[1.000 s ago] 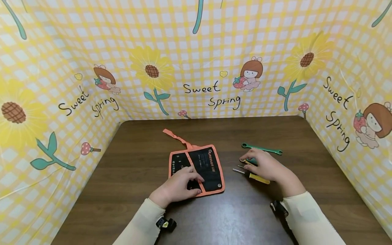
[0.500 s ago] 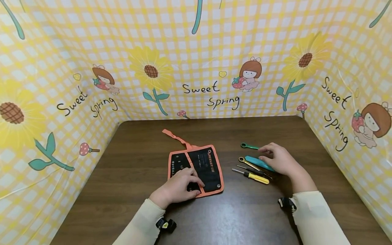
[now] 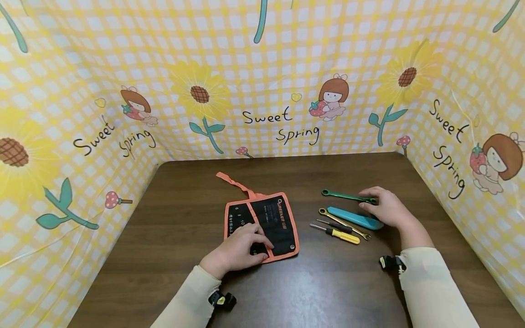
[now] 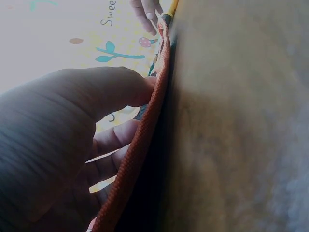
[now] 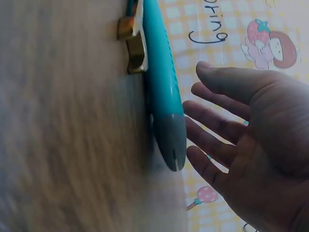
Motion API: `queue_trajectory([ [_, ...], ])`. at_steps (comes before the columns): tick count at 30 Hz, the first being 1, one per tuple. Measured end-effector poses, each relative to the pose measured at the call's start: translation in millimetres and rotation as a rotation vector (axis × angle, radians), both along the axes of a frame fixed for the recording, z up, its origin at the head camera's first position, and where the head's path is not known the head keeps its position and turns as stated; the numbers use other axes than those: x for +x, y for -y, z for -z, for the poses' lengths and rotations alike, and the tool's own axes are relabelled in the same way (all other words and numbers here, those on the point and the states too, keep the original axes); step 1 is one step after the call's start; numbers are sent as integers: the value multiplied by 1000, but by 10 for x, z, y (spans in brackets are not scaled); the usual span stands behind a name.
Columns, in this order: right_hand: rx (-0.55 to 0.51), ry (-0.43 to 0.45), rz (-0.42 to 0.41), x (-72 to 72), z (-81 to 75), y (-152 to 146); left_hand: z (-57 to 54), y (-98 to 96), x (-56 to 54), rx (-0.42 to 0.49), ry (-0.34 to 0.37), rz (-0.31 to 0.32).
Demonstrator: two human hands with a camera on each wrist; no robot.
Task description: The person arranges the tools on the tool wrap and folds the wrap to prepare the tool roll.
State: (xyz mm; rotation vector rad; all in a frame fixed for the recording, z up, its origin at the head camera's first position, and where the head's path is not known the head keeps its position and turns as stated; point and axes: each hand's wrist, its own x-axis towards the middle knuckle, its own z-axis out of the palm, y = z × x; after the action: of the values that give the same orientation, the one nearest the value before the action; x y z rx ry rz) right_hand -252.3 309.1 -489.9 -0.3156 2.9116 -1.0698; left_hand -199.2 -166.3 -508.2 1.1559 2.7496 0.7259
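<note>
My left hand (image 3: 239,250) rests on a black tool pouch (image 3: 283,228) with orange edging, its fingers loosely bent over the lower part. In the left wrist view, the thumb and fingers touch the pouch near its orange edge (image 4: 140,140). My right hand (image 3: 385,207) hovers at the right end of a green combination wrench (image 3: 348,196), thumb and fingers apart on either side. A teal tool (image 3: 354,218) with a grey slotted end lies just below it. In the right wrist view, that hand (image 5: 251,130) has spread fingers and nothing is visibly held.
Beside the teal tool lie a gold combination wrench (image 3: 346,223), a small black screwdriver (image 3: 340,227) and a yellow-and-black screwdriver (image 3: 342,236). An orange strap (image 3: 234,181) trails from the pouch's top. A yellow checked cloth (image 3: 262,82) walls the brown table (image 3: 164,273).
My right hand has moved right along the green wrench, from over the tools to the wrench's right end, uncovering the tools. The left hand stays on the pouch.
</note>
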Motion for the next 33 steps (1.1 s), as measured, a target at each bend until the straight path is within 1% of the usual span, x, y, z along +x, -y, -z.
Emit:
queue_trajectory([
  [6,-30,30,26,-37,18,-74,-16,4,-9,-4,6,-4],
  [11,-17,35,43,-41,15,-87,-14,8,-10,-2,15,-8],
  [18,44,-23,87,-62,39,-117,-21,11,-16,8,20,-9],
  [22,78,-37,115,-80,51,-146,-24,8,-22,10,25,-7],
  [26,98,-35,109,-73,68,-150,-13,8,-22,14,24,-5],
  [28,107,-30,93,-63,73,-147,-5,8,-20,16,24,-5],
  [33,125,5,72,-38,79,-129,16,10,-20,20,22,-2],
])
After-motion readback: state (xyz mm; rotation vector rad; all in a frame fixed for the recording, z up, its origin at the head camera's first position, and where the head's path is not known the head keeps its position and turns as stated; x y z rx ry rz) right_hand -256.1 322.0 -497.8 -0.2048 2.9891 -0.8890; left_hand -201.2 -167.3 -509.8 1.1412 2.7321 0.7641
